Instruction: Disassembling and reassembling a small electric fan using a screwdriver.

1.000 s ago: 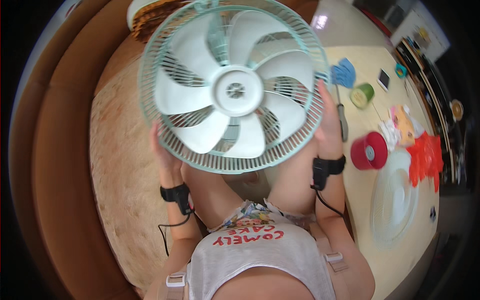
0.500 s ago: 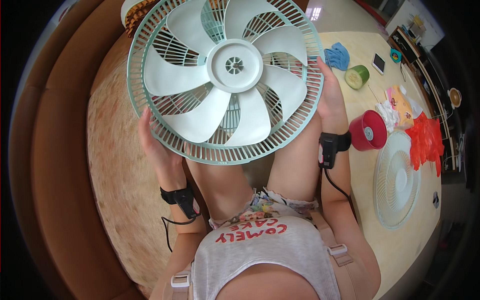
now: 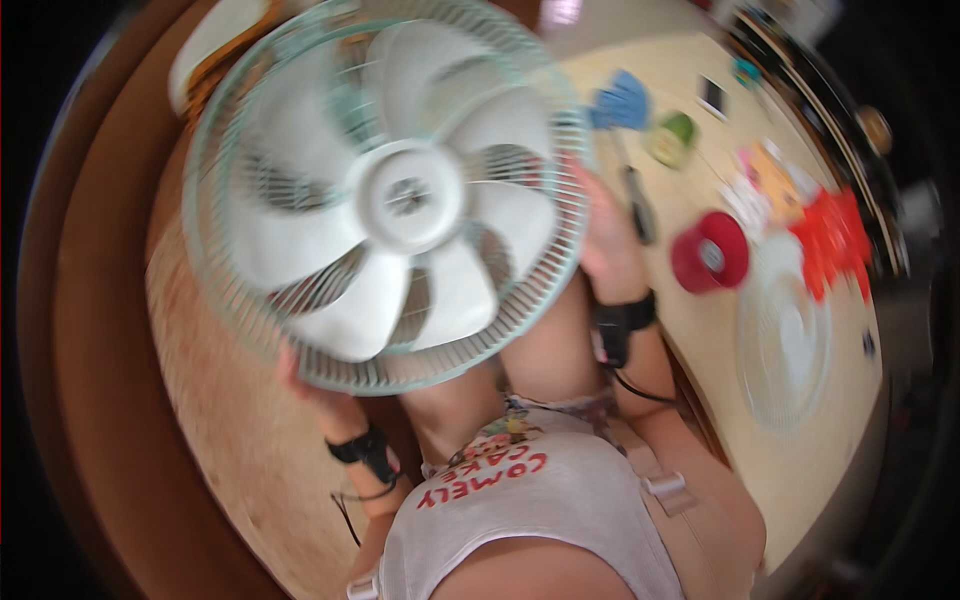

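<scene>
Held up in front of me is a large fan head (image 3: pixel 408 197), with white blades inside a pale green rear grille and a round hub facing me. My left hand (image 3: pixel 318 385) grips the grille's lower left rim, with the fingers mostly behind it. My right hand (image 3: pixel 607 245) holds the rim on its right side, thumb showing at the edge. The whole fan is blurred by motion. A separate pale front grille (image 3: pixel 787 350) lies on the table to my right.
On the cream table (image 3: pixel 700 430) are a red plastic cup (image 3: pixel 710 253), a red plastic bag (image 3: pixel 835 245), a cut green cucumber piece (image 3: pixel 673 140), a blue cloth (image 3: pixel 622 102), a phone (image 3: pixel 713 97) and a dark elongated object (image 3: pixel 638 205). A brown sofa (image 3: pixel 100 300) curves along the left.
The fan, with both hands on it, has moved left and toward me and tilted. My view has shifted too, and the dark elongated object on the table has come into sight.
</scene>
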The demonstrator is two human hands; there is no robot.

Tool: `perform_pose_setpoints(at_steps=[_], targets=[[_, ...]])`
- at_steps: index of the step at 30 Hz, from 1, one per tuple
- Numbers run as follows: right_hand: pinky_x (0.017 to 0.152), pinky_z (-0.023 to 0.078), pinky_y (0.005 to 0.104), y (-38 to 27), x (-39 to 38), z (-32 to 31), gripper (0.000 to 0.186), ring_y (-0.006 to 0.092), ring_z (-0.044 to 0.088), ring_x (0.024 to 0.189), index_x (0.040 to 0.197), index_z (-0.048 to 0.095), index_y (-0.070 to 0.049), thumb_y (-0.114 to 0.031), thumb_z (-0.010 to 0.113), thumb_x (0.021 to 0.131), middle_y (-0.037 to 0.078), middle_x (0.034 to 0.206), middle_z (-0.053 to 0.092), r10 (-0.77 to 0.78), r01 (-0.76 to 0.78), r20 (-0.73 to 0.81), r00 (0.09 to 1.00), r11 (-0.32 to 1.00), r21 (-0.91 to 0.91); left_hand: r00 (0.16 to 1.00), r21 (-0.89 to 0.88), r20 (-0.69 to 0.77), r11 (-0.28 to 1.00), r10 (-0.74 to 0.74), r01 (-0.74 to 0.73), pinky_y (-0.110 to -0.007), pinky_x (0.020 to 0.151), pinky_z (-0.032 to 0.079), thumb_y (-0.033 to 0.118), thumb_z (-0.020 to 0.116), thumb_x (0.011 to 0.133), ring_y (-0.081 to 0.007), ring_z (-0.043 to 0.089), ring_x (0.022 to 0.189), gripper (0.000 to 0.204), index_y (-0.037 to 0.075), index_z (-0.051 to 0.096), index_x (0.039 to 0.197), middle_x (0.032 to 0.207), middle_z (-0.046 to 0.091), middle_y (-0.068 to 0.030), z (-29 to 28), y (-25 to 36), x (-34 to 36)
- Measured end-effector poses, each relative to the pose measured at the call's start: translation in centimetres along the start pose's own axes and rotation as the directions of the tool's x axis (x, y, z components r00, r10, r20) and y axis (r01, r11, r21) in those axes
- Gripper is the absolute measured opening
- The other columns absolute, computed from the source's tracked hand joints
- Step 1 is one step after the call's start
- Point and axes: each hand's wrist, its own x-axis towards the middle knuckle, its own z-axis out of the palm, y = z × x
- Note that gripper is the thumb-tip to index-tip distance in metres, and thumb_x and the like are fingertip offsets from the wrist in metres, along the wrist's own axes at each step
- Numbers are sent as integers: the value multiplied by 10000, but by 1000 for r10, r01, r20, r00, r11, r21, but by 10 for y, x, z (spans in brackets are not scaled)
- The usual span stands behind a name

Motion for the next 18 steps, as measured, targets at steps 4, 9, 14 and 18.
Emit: perform_pose_setpoints(at_steps=[4, 9, 14, 18], targets=[[894, 431, 258, 6, -24, 30, 398, 134, 550, 1007, 1240, 455, -3, -199, 573, 915, 88, 1115, 581, -238, 157, -163, 958, 904, -397, 928, 288, -266, 940, 261, -182, -433, 955, 401, 446, 423, 871, -246, 508, 1111, 487, 57, 528, 1145, 1184, 544, -81, 19, 1, -10], [868, 446, 268, -54, -128, 36, 384, 135, 558, 1010, 1144, 545, -12, -92, 693, 798, 95, 1089, 591, -536, 210, 56, 843, 232, -950, 967, 199, -240, 979, 87, -39, -455, 1025, 342, 517, 442, 868, -268, 451, 1205, 610, 49, 463, 1259, 1285, 488, -98, 25, 9, -5], [797, 474, 323, -98, -228, 30, 429, 244, 594, 897, 1099, 572, -23, -99, 737, 710, 100, 997, 590, -729, -279, 111, 675, -392, -877, 966, 382, -14, 895, 257, -232, -475, 1052, 314, 511, 393, 896, -284, 418, 1236, 614, 48, 412, 1300, 1341, 431, -118, -5, 6, 5], [743, 479, 366, -86, -276, -12, 374, 299, 587, 854, 1065, 581, -37, -182, 702, 742, 119, 937, 578, -756, -675, -190, 626, -405, -617, 832, 589, 272, 600, 484, -542, -479, 1063, 300, 511, 372, 905, -289, 406, 1247, 616, 51, 394, 1314, 1358, 413, -125, -54, -14, 36]])
